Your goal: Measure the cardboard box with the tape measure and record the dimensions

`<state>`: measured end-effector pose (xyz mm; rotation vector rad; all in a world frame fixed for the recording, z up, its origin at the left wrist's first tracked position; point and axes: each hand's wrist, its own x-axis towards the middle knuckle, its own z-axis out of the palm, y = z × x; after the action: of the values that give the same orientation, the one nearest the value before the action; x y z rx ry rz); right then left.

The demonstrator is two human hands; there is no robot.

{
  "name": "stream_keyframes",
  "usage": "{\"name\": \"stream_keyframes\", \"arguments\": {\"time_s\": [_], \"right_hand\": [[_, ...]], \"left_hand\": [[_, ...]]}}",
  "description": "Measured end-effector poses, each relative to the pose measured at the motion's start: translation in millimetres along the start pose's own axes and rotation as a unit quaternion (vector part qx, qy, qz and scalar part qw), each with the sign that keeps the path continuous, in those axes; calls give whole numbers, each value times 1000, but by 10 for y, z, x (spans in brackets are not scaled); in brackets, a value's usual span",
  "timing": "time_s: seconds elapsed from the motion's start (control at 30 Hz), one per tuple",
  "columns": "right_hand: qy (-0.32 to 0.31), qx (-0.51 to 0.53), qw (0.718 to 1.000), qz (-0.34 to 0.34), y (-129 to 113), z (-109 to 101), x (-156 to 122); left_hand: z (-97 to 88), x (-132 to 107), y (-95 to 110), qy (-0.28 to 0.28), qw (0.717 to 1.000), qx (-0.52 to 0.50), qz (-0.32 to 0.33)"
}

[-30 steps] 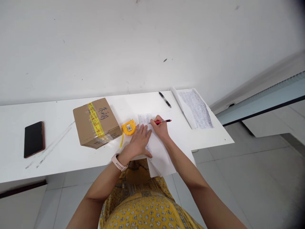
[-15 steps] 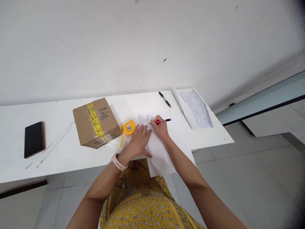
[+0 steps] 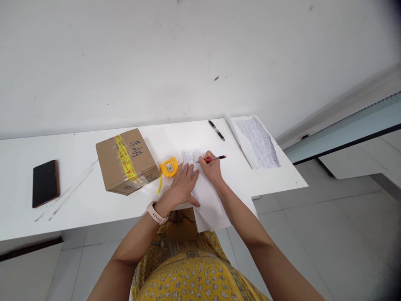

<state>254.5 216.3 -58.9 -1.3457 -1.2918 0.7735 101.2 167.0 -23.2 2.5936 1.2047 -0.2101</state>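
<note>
My right hand [image 3: 211, 171] is closed round a red pen [image 3: 216, 159], its tip down on a printed sheet of paper [image 3: 208, 200] that overhangs the front edge of the white table [image 3: 81, 196]. My left hand [image 3: 183, 186] lies flat on the sheet's left part, fingers stretched out, with a pink watch on the wrist. A yellow tape measure [image 3: 169, 167] sits just left of my left hand's fingertips. Left of that stands a sealed cardboard box [image 3: 127, 161] with yellow tape and handwriting on top.
A black pen [image 3: 217, 130] lies near the wall. Another printed sheet [image 3: 258, 142] lies at the table's right end. A black phone [image 3: 45, 182] rests at the far left. A clear ruler-like strip [image 3: 67, 192] lies between phone and box. Grey floor tiles lie to the right.
</note>
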Motion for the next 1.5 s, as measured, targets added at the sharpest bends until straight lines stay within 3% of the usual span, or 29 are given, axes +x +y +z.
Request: {"name": "stream_keyframes", "arguments": {"time_s": [0.5,0.7,0.8,0.9,0.97,1.03,1.2,1.3,1.4,1.47,1.5], "right_hand": [[1,-9,1000,2,-3,20,-1],[73,-58,996,-14,-39,-76,-9],[30,-175,979,-96,-12,-319,-20],[-45,-352,926,-132,70,-569,-48],[-72,-422,897,-113,109,-662,-84],[-73,-441,890,-95,106,-690,-141],[-39,-390,916,-86,60,-682,-402],[-30,-329,940,-88,85,-738,-588],[-7,-253,965,-61,-12,-777,-723],[-5,-177,984,-13,-227,-735,-792],[-22,-126,992,17,-377,-689,-825]], "left_hand": [[-10,5,4,3,1000,0,1],[-6,-31,22,20,1000,1,2],[34,-278,99,76,997,3,19],[103,-619,153,167,985,-20,45],[131,-762,132,234,971,-40,5],[123,-764,71,278,957,-42,-65],[-26,-365,-69,231,945,-16,-230],[-139,-245,-68,229,937,-27,-263],[-236,-400,31,249,932,-63,-254],[-285,-633,156,286,914,-200,-208],[-303,-773,230,306,881,-318,-171]]}}
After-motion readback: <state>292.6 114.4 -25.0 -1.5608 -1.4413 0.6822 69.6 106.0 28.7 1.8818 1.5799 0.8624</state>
